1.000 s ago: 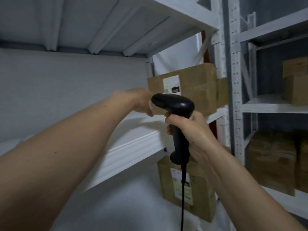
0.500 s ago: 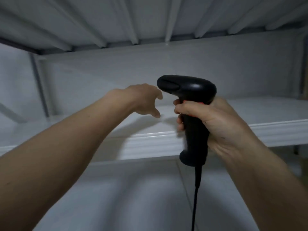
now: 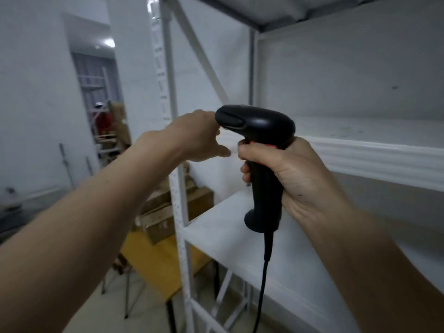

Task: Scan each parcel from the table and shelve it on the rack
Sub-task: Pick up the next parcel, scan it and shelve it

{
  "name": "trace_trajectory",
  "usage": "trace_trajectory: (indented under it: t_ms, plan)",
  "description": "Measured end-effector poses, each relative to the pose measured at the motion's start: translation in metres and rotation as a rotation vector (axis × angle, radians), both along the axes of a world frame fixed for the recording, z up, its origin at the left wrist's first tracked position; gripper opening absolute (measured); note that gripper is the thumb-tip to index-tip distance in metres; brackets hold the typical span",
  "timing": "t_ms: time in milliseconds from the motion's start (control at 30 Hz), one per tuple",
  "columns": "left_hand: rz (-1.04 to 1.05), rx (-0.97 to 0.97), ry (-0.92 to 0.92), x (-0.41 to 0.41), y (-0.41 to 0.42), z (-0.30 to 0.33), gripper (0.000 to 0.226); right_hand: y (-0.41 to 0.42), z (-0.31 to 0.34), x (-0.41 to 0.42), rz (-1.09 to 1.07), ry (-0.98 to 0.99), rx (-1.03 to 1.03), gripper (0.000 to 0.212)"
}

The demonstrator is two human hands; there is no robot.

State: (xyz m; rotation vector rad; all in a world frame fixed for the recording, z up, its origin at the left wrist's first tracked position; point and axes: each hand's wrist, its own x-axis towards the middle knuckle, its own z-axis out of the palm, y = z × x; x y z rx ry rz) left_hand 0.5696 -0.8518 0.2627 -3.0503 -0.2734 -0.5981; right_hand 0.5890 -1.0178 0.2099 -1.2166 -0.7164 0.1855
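Two bare hands fill the middle of the frame in front of a white metal rack (image 3: pixel 179 207). The right hand (image 3: pixel 295 174) is curled firmly round the grip of a black handheld barcode scanner (image 3: pixel 262 150), held upright with its head pointing toward the left of the frame; its black cable (image 3: pixel 263 284) hangs down to the lower edge. The left hand (image 3: pixel 194 138) reaches forward at centre frame, just beside the scanner's nose, holding nothing; its fingers look loosely bent, with the thumb sticking out toward the right hand, though the fingertips are hidden behind the scanner head.

The rack's shelves (image 3: pixel 240 236) run across the right half of the frame, and no parcel shows on them. Brown cardboard parcels (image 3: pixel 165 212) lie piled lower centre-left, beyond the rack's upright post, on a yellow-topped desk (image 3: pixel 153 267) with dark legs. Further back, in the upper left, a doorway shows more boxes and a blurred figure in red (image 3: pixel 103 121).
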Motion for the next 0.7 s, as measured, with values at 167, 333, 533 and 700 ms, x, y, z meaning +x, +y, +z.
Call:
trace_trajectory:
  t_ms: [167, 333, 533, 700]
  plan:
    - [0.186, -0.055, 0.079, -0.045, 0.057, -0.052, 0.052, 0.058, -0.039, -0.008, 0.138, 0.053, -0.101, 0.01]
    - [0.25, -0.081, 0.134, -0.063, 0.105, -0.099, 0.046, 0.114, -0.085, -0.008, 0.106, 0.101, -0.263, 0.022]
    - [0.311, -0.157, 0.193, -0.067, 0.172, -0.158, 0.05, 0.189, -0.143, 0.002, 0.113, 0.251, -0.36, 0.017]
    - [0.342, -0.242, 0.312, -0.075, 0.24, -0.2, 0.053, 0.256, -0.182, 0.006, 0.061, 0.366, -0.381, 0.039]
